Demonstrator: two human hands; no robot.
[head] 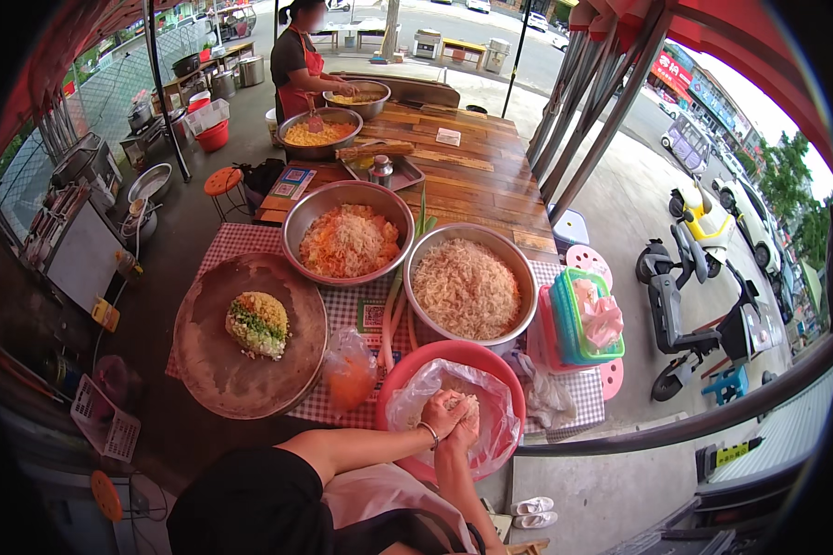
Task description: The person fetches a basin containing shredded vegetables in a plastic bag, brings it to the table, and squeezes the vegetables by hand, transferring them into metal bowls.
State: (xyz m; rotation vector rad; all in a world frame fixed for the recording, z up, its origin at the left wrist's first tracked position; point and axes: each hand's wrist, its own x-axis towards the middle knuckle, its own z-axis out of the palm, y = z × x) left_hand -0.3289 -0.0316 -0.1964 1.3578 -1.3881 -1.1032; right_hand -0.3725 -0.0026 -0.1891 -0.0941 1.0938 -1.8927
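Note:
My left hand (441, 415), with a bracelet at the wrist, and my right hand (465, 431) are cupped together around a clump of pale shreds (466, 402), which look like tiny dried shrimp. Both are inside a red plastic basin (517, 388) lined with a clear plastic bag (494, 399). Just beyond stands a steel bowl (532, 305) heaped with the same pale shreds. To its left, another steel bowl (291, 239) holds orange shreds topped with pale ones. A round chopping board (205, 347) carries a mound of chopped yellow, green and white food (258, 326).
Scallion stalks (392, 312) and a bag of orange food (350, 378) lie by the basin. Stacked plastic baskets (569, 316) and a crumpled cloth (550, 399) are at the right. Across the wooden table (472, 163), a person (298, 69) in a red apron works at a steel bowl (383, 107).

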